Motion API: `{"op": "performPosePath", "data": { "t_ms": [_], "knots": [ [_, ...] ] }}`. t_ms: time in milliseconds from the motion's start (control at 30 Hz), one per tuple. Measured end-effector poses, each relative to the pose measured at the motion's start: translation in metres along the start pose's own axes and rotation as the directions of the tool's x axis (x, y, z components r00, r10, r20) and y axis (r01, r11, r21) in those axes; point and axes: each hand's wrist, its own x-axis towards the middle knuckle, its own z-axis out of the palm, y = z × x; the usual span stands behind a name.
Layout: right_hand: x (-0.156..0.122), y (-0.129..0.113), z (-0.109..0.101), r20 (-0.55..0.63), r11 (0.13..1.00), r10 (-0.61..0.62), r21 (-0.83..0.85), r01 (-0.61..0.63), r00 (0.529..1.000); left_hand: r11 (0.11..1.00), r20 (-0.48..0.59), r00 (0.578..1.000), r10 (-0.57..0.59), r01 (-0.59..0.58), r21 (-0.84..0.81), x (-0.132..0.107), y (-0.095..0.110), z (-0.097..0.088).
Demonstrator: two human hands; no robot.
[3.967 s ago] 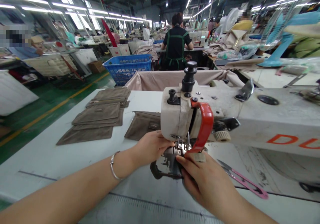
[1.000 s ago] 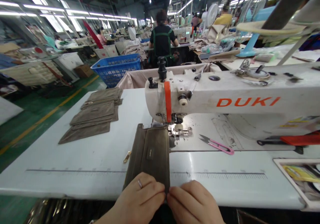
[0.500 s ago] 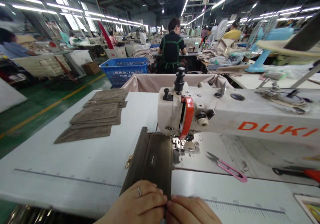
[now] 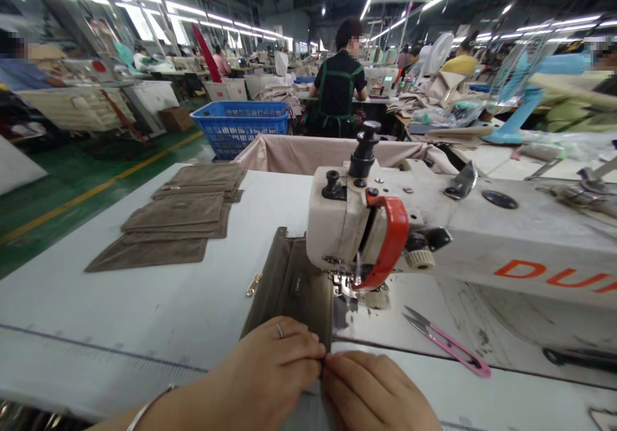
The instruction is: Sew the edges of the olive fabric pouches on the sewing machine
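Note:
A dark brown fabric pouch (image 4: pixel 308 293) with a small label lies flat, its right edge under the presser foot of the sewing machine (image 4: pixel 347 225). A gold zipper pull (image 4: pixel 254 284) sticks out from its left side. My left hand (image 4: pixel 274 360), with a ring on one finger, rests on the pouch's near end, fingertips pinching its right edge. My right hand (image 4: pixel 371 386) meets it there, thumb and fingers closed on the same near corner. The fingertips of both hands touch, and the corner between them is mostly hidden.
Several brown fabric pouches (image 4: pixel 186 219) overlap on the white table (image 4: pixel 193 302) at left. Pink-handled thread snips (image 4: pixel 448 342) lie right of the needle. Beyond the table are a pink cloth-lined bin (image 4: pixel 308 151), a blue basket (image 4: pixel 241 126) and a seated person (image 4: pixel 340 84).
Both hands and the pouch's near end have moved slightly away from me, toward the machine. The view has shifted closer to the machine. Both hands keep their hold on the edge.

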Motion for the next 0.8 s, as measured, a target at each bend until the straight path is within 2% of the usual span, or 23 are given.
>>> {"op": "performPosePath", "data": {
  "t_ms": [133,233,400,533,667,800],
  "knots": [
    [0.009,0.009,0.001,0.015,1.000,0.011,0.026,-0.011,1.000,1.000,0.007,1.000,-0.002,0.002,0.012,0.005,-0.011,0.003],
    [0.017,0.014,0.000,-0.016,0.999,0.021,0.047,-0.020,1.000,0.999,0.029,1.000,0.006,-0.007,0.039,0.006,-0.020,0.005],
    [0.028,0.021,-0.005,0.113,0.994,0.070,0.079,-0.080,0.991,0.997,0.027,0.999,0.037,-0.039,0.067,0.012,-0.035,0.009],
    [0.034,0.028,-0.005,0.136,0.993,0.094,0.053,-0.102,0.986,0.999,-0.028,1.000,0.014,-0.013,0.038,0.021,-0.045,0.005],
    [0.037,0.037,-0.001,0.179,0.987,0.160,-0.027,-0.158,0.971,0.998,-0.016,1.000,0.006,-0.005,0.059,0.029,-0.056,0.003],
    [0.038,0.044,0.004,0.158,0.980,0.200,-0.049,-0.194,0.967,0.999,-0.020,1.000,0.012,-0.011,0.052,0.034,-0.067,0.004]
  ]
}}
